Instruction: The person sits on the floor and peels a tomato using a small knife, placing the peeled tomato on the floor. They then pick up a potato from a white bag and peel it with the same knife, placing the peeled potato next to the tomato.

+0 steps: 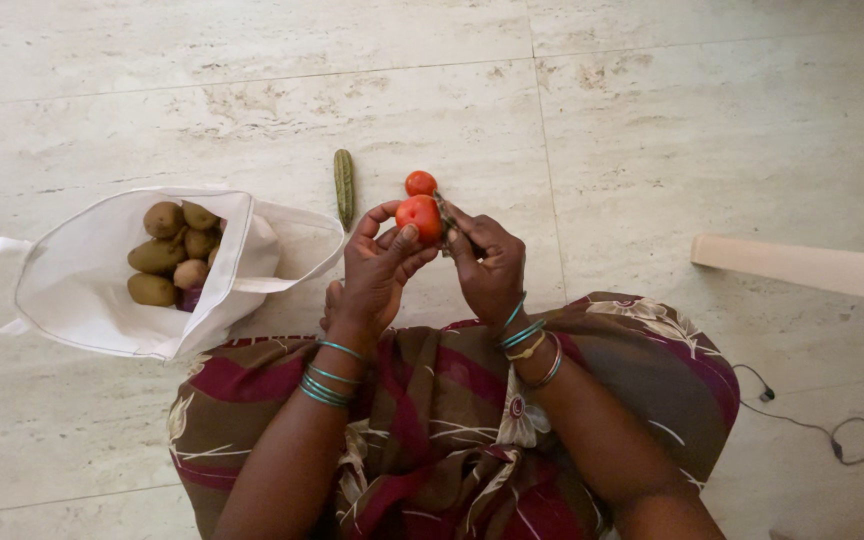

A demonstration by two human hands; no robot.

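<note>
A round red tomato (419,217) sits at the tips of both hands, held above the pale veined stone floor (652,120) in front of the person's lap; a second, smaller red tomato (420,183) shows just beyond it, touching or nearly touching the first, and whether it lies on the floor or hangs from the same stalk cannot be told; the left hand (377,275) comes up from the lap with the wrist bent back, palm toward the fruit, thumb pressed on the near face of the larger tomato and fingers curled round its left side, so this grip is closed on the tomato; the right hand (492,265) rises beside it, back to the camera, its fingers pinched together at the tomato's right edge on a thin greenish stalk (445,213), though how firmly cannot be told; both wrists wear teal and gold bangles (527,340); the lap is covered by maroon and brown patterned cloth (432,420); a slim green ridged gourd (344,187) lies on the floor just left of the tomatoes; further left an open white cloth bag (92,290) holds brownish potatoes (167,250); a pale wooden plank (812,268) lies well apart to the right, with a thin dark cable (822,430) below it.
</note>
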